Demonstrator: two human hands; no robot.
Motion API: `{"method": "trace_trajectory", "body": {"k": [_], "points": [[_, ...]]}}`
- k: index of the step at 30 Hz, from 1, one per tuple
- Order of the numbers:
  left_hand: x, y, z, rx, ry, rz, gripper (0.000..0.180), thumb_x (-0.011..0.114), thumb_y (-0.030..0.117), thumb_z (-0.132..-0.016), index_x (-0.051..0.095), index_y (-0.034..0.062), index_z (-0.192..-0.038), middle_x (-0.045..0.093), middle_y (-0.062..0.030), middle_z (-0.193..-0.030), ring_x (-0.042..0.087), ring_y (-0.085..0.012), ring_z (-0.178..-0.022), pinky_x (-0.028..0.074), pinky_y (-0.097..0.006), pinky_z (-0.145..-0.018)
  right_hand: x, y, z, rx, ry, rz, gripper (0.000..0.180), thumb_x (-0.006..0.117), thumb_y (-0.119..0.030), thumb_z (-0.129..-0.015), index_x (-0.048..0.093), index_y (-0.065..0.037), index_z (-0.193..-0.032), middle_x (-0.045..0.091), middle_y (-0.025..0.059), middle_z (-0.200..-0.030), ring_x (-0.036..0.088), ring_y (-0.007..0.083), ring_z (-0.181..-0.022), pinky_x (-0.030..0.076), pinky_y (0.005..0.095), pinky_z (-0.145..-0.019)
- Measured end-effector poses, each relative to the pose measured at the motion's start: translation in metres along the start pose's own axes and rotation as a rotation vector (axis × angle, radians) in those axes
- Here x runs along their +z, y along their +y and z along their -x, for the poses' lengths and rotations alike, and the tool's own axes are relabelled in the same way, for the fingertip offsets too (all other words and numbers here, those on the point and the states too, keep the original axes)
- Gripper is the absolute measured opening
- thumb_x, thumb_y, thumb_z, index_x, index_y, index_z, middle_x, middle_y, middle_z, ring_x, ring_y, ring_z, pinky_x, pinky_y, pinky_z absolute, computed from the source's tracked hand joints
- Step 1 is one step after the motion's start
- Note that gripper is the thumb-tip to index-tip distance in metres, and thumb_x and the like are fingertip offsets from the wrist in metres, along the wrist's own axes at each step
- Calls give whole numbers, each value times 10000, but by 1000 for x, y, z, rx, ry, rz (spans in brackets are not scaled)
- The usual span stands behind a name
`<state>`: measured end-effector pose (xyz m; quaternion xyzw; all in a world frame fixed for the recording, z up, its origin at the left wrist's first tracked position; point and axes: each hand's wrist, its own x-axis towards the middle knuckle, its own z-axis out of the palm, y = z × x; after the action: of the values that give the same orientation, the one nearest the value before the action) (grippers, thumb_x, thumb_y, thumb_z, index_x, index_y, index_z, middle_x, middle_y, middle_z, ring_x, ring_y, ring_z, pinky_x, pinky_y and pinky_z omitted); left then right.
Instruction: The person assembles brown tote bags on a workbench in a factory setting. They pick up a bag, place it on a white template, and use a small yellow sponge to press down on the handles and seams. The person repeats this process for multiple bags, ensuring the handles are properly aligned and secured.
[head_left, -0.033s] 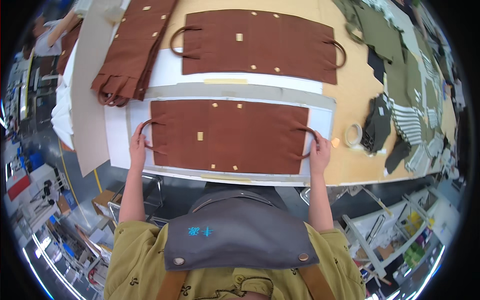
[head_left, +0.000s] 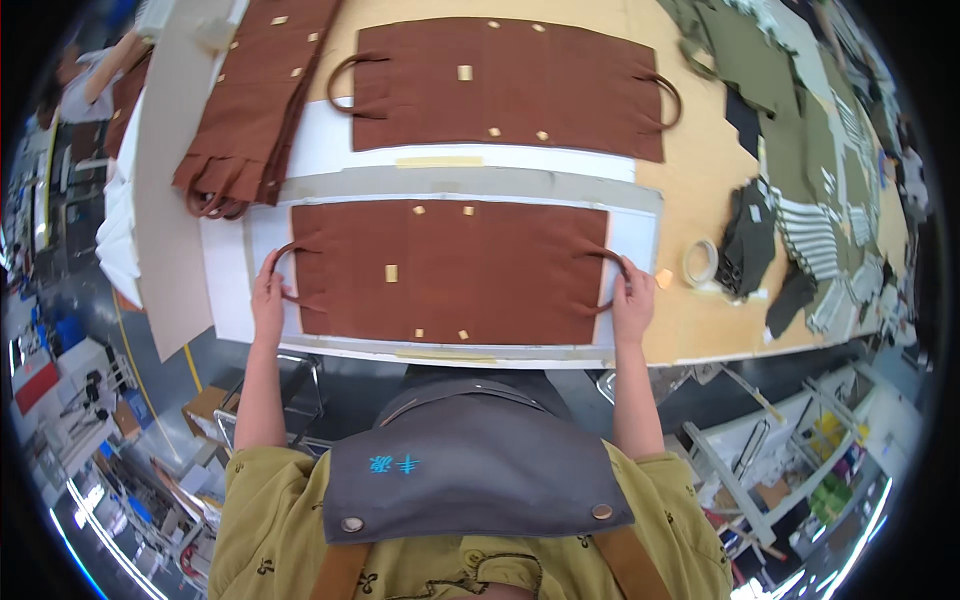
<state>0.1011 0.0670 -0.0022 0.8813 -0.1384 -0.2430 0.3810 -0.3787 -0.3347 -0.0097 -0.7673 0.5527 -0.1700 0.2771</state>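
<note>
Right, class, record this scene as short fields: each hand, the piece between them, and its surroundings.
Left hand: holding left brown fabric loop handle
Right hand: holding right brown fabric loop handle
Piece: flat brown rectangular fabric panel, between the hands
Under it: white rectangular sheet
Beyond: matching flat brown fabric panel
Far left: stacked brown fabric panels
Right: cream ring-shaped tape roll, dark fabric pile

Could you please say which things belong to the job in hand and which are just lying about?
In hand:
near brown panel, handles held by left hand and right hand
white board beneath
probably far brown panel

Apparently lying about:
tape roll
dark cloth
olive cloth
</note>
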Motion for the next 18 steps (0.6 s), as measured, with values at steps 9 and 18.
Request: {"method": "trace_trajectory", "body": {"k": [9, 18], "points": [[-2, 3, 1, 189, 35, -423, 436, 485, 129, -1034, 529, 204, -1461, 582, -65, -1241, 560, -171, -982, 468, -284, -874, 0, -2, 3, 86, 33, 40, 287, 650, -155, -930, 721, -212, -1202, 606, 42, -975, 615, 176, -811, 517, 308, -717], [11, 18, 12, 333, 200, -516, 417, 491, 108, -1027, 536, 153, -1440, 410, -122, -1482, 542, -265, -1227, 475, -372, -1001, 3, 0, 4, 60, 71, -21, 299, 666, -112, -915, 721, -186, -1199, 594, 44, -959, 596, 174, -798, 502, 301, -709]]}}
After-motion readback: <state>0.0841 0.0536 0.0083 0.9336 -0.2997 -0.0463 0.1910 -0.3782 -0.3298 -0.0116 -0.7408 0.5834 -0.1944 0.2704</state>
